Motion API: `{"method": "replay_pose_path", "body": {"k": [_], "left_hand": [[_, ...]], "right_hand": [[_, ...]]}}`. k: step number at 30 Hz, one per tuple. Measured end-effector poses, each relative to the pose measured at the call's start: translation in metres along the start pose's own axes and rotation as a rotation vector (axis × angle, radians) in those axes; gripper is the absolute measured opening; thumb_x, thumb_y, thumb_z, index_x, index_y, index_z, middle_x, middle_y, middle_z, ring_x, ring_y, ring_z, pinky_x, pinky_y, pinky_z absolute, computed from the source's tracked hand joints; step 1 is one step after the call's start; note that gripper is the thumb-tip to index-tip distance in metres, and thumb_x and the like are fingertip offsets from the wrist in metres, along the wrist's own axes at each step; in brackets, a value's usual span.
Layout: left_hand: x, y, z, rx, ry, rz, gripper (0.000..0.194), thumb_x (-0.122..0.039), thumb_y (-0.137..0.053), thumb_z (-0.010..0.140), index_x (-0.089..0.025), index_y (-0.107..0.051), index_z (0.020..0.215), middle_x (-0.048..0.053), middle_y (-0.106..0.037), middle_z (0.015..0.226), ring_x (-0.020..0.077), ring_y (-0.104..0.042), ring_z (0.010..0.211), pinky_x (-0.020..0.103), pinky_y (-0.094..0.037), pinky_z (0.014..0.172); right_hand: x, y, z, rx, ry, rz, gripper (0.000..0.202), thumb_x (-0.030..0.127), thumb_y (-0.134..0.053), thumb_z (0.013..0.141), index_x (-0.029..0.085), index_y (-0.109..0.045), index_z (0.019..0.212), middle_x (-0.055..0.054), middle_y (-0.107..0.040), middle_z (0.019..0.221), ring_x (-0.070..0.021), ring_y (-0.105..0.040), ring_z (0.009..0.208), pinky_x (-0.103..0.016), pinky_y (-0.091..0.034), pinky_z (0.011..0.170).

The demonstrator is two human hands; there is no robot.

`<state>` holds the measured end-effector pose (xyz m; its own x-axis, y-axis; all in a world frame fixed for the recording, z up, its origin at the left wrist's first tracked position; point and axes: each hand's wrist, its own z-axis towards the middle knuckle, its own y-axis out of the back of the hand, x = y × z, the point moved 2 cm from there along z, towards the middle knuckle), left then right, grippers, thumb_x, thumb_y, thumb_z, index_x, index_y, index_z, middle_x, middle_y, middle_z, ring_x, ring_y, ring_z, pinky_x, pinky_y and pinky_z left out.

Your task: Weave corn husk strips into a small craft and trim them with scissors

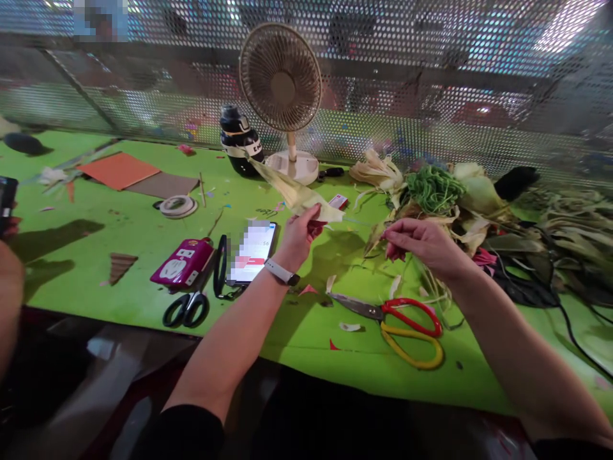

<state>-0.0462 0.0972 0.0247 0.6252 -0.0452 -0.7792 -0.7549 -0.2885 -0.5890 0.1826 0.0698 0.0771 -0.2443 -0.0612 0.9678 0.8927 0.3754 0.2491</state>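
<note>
My left hand, with a watch on the wrist, pinches the right end of a pale dried corn husk that points up and to the left above the table. My right hand is closed to its right, fingertips together; a faint thin strand seems to run between the hands, too fine to make out clearly. Below the hands lie scissors with red and yellow handles. Behind my right hand is a pile of husks with a green bundle.
A fan and black bottle stand at the back. Left of my forearm lie a phone, black scissors, a magenta power strip and tape rolls. At far left a person's arm shows.
</note>
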Motion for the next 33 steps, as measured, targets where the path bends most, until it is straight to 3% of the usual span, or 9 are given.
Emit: {"method": "replay_pose_path", "body": {"k": [5, 10, 12, 13, 16, 22, 28, 33], "left_hand": [[0.005, 0.000, 0.000, -0.061, 0.029, 0.023, 0.015, -0.021, -0.076, 0.067, -0.015, -0.062, 0.068, -0.003, -0.063, 0.055, 0.0064, -0.057, 0.044, 0.017, -0.042, 0.043], [0.005, 0.001, -0.002, -0.055, -0.009, 0.031, 0.014, -0.019, -0.076, 0.067, -0.016, -0.063, 0.067, -0.003, -0.064, 0.057, 0.0050, -0.054, 0.044, 0.017, -0.043, 0.045], [0.004, 0.001, -0.003, -0.040, -0.025, 0.032, 0.015, -0.019, -0.078, 0.064, -0.016, -0.064, 0.068, -0.003, -0.066, 0.060, 0.0051, -0.055, 0.046, 0.017, -0.043, 0.046], [0.003, 0.001, -0.003, -0.028, -0.031, 0.035, 0.017, -0.019, -0.079, 0.062, -0.016, -0.065, 0.069, -0.003, -0.067, 0.062, 0.0054, -0.056, 0.048, 0.017, -0.043, 0.047], [0.004, 0.001, -0.005, 0.009, -0.037, 0.037, 0.021, -0.018, -0.081, 0.057, -0.017, -0.067, 0.072, -0.001, -0.070, 0.068, 0.0064, -0.059, 0.055, 0.017, -0.045, 0.051], [0.007, -0.002, -0.009, -0.002, -0.105, -0.014, 0.026, -0.018, -0.082, 0.055, -0.016, -0.069, 0.078, 0.000, -0.072, 0.077, 0.0088, -0.064, 0.066, 0.019, -0.048, 0.059], [0.008, -0.006, -0.015, 0.038, -0.075, -0.026, 0.026, -0.020, -0.081, 0.056, -0.016, -0.069, 0.079, 0.001, -0.072, 0.079, 0.0096, -0.063, 0.066, 0.021, -0.050, 0.063], [0.004, -0.007, -0.019, 0.007, -0.069, 0.020, 0.021, -0.024, -0.079, 0.062, -0.018, -0.070, 0.080, 0.004, -0.072, 0.092, 0.0123, -0.065, 0.078, 0.024, -0.050, 0.067]], "right_hand": [[-0.004, 0.004, -0.009, 0.225, -0.072, -0.244, 0.034, 0.049, -0.060, 0.081, 0.015, -0.061, 0.080, 0.001, -0.063, 0.059, -0.0111, -0.058, 0.055, -0.025, -0.045, 0.056], [-0.003, -0.001, -0.027, 0.620, -0.070, -0.523, 0.036, 0.048, -0.047, 0.089, 0.016, -0.063, 0.086, -0.002, -0.065, 0.075, -0.0131, -0.060, 0.066, -0.027, -0.043, 0.061], [-0.002, -0.004, -0.040, 0.716, -0.036, -0.668, 0.032, 0.045, -0.048, 0.088, 0.017, -0.063, 0.086, -0.003, -0.064, 0.078, -0.0146, -0.058, 0.069, -0.028, -0.042, 0.063], [-0.003, -0.006, -0.047, 0.719, -0.014, -0.764, 0.028, 0.043, -0.051, 0.087, 0.017, -0.062, 0.086, -0.003, -0.064, 0.080, -0.0159, -0.058, 0.071, -0.029, -0.040, 0.064], [-0.010, -0.008, -0.070, 0.573, 0.044, -1.015, 0.018, 0.033, -0.056, 0.080, 0.017, -0.061, 0.088, -0.007, -0.063, 0.086, -0.0204, -0.057, 0.076, -0.031, -0.039, 0.066], [-0.037, -0.013, -0.101, 0.442, 0.024, -1.151, 0.033, 0.018, -0.054, 0.070, 0.018, -0.058, 0.103, -0.009, -0.065, 0.093, -0.0239, -0.059, 0.082, -0.032, -0.041, 0.068], [-0.043, -0.017, -0.097, 0.438, -0.026, -1.163, 0.033, 0.015, -0.051, 0.066, 0.015, -0.056, 0.099, -0.011, -0.065, 0.092, -0.0247, -0.060, 0.080, -0.033, -0.038, 0.066], [-0.036, -0.015, -0.085, 0.372, -0.111, -1.174, 0.021, 0.018, -0.051, 0.066, 0.016, -0.053, 0.087, -0.009, -0.064, 0.081, -0.0214, -0.057, 0.067, -0.029, -0.030, 0.057]]}}
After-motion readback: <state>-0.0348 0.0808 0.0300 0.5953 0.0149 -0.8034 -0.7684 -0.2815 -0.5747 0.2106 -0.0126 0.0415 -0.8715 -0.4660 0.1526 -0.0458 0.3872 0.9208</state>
